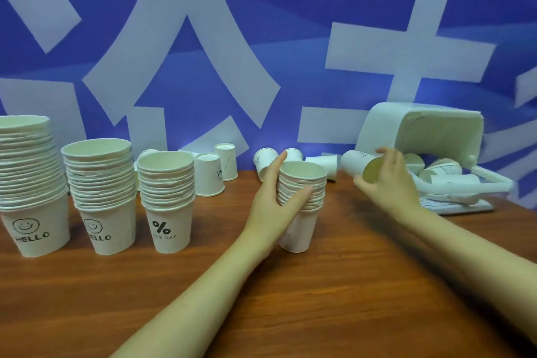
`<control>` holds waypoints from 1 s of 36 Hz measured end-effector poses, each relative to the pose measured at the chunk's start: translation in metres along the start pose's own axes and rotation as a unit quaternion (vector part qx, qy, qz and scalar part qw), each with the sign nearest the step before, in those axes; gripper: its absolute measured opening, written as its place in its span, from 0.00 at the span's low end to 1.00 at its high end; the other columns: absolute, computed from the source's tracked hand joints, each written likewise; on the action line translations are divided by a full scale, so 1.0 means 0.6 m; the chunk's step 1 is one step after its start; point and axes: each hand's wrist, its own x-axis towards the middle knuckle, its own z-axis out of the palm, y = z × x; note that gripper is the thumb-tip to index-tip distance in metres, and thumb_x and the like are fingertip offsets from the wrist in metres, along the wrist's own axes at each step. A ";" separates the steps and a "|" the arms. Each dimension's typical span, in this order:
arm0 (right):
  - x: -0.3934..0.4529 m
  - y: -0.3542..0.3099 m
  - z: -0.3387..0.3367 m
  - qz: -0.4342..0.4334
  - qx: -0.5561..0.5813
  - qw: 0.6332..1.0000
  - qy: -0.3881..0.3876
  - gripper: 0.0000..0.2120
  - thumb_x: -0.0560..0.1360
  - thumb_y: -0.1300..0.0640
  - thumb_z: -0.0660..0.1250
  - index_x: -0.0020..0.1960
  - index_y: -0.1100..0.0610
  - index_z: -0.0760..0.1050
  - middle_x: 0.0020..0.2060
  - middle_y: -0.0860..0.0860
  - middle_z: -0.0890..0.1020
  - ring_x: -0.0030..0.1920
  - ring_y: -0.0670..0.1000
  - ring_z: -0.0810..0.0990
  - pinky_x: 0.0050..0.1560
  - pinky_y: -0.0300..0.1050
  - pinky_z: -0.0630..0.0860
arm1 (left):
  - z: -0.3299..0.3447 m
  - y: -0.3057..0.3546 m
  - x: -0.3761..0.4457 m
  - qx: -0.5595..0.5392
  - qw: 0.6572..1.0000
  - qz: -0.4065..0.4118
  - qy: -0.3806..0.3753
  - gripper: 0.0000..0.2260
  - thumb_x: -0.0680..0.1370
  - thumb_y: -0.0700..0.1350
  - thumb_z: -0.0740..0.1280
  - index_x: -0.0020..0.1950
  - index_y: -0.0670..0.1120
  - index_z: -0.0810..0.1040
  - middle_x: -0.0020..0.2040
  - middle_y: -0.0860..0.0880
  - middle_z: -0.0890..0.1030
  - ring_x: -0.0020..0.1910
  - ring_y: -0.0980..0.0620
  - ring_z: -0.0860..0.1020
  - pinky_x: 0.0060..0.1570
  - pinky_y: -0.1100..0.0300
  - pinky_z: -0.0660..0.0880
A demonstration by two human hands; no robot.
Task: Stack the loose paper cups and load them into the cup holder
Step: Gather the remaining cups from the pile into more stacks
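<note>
Paper cups (302, 200) stacked on wooden table (348, 285); blue-and-white wall (290, 23) behind.

On the wooden tabletop (334, 285), the left hand (273, 200) grips a standing cup stack (300, 212) at centre. At three o'clock of it, the right hand (386, 180) holds a tilted loose cup (359, 164). Three taller stacks (165, 200) stand toward nine o'clock.

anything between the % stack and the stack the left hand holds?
Head view: bare tabletop between the % stack and the held stack; left hand grips it.
</note>
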 end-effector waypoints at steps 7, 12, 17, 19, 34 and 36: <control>-0.035 -0.083 -0.163 0.002 0.399 0.916 0.038 0.23 0.68 0.48 0.68 0.63 0.48 0.72 0.61 0.53 0.77 0.59 0.50 0.77 0.58 0.46 0.76 | 0.025 0.020 -0.018 -0.035 0.998 -0.023 -0.051 0.23 0.76 0.45 0.69 0.69 0.56 0.67 0.61 0.65 0.73 0.55 0.77 0.72 0.49 0.79 0.69; -0.073 -0.112 -0.185 -0.060 0.422 0.904 -0.021 0.21 0.67 0.40 0.67 0.59 0.40 0.76 0.58 0.48 0.79 0.57 0.48 0.77 0.54 0.39 0.75 | 0.039 0.037 -0.039 -0.031 0.996 -0.013 -0.087 0.26 0.75 0.52 0.68 0.72 0.53 0.67 0.68 0.59 0.73 0.66 0.67 0.70 0.61 0.72 0.68; -0.116 -0.110 -0.154 -0.043 0.465 0.882 -0.053 0.17 0.67 0.43 0.70 0.56 0.42 0.79 0.56 0.43 0.83 0.61 0.45 0.78 0.58 0.44 0.76 | 0.048 0.050 -0.055 -0.039 0.994 -0.001 -0.102 0.21 0.79 0.50 0.61 0.72 0.50 0.69 0.66 0.60 0.76 0.67 0.61 0.72 0.61 0.69 0.69; -0.123 -0.106 -0.157 -0.048 0.460 0.886 -0.041 0.14 0.68 0.44 0.70 0.53 0.42 0.80 0.54 0.40 0.83 0.61 0.45 0.78 0.58 0.44 0.76 | 0.051 0.051 -0.058 -0.045 0.993 -0.002 -0.109 0.20 0.79 0.50 0.60 0.71 0.51 0.69 0.65 0.62 0.76 0.67 0.62 0.72 0.59 0.71 0.69; -0.131 -0.070 -0.196 -0.201 0.270 0.940 -0.055 0.25 0.70 0.47 0.66 0.67 0.46 0.74 0.62 0.42 0.77 0.65 0.44 0.73 0.65 0.39 0.68 | 0.092 0.063 -0.070 -0.052 0.989 0.019 -0.139 0.24 0.77 0.49 0.65 0.74 0.51 0.67 0.69 0.61 0.73 0.68 0.65 0.69 0.61 0.71 0.68; -0.132 -0.068 -0.188 -0.207 0.250 0.942 -0.080 0.25 0.72 0.43 0.63 0.67 0.48 0.75 0.62 0.43 0.78 0.64 0.44 0.74 0.65 0.41 0.69 | 0.099 0.065 -0.075 -0.057 0.988 0.019 -0.145 0.24 0.78 0.49 0.64 0.74 0.52 0.67 0.69 0.60 0.73 0.69 0.63 0.69 0.63 0.69 0.68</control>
